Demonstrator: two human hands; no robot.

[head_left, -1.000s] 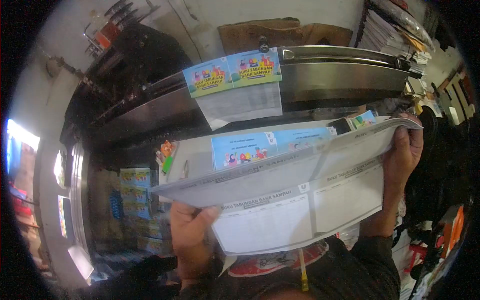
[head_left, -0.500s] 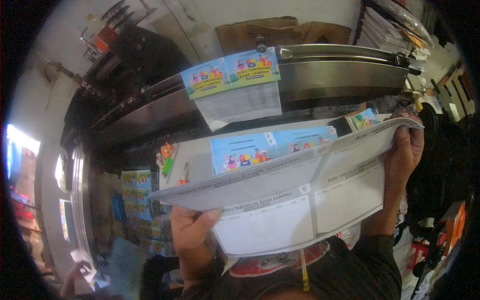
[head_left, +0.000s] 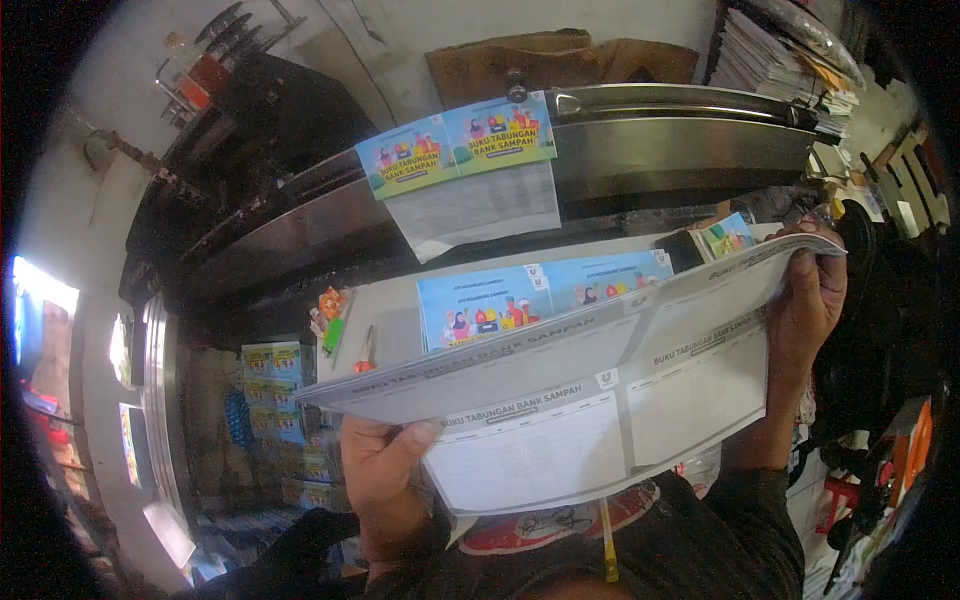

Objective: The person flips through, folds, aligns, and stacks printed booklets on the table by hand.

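Note:
Stretched between both my hands is a wide stack of printed sheets (head_left: pixel 520 455), bent along its length, with grey "Buku Tabungan Bank Sampah" headings and blank tables. My left hand (head_left: pixel 385 465) grips its lower left, thumb on the printed face and fingers hidden behind. At the upper right, my right hand (head_left: pixel 812 300) pinches the other end, its thumb in front. Just beyond the sheets lie blue illustrated covers (head_left: pixel 485 305), partly hidden. Two joined covers with a pale sheet below (head_left: pixel 475 210) hang on the metal machine bar.
A long metal machine (head_left: pixel 690 150) spans the back. Orange-handled scissors (head_left: pixel 366 350) and a small colourful object (head_left: pixel 330 318) lie on the grey surface (head_left: pixel 390 290). Stacks of covers (head_left: pixel 272 400) stand at lower left; piled papers (head_left: pixel 765 60) rise at back right.
Both my hands and the sheets stay nearly still. At lower left, another person's hand has gone from sight, and the pale paper there sits differently. The view has shifted slightly.

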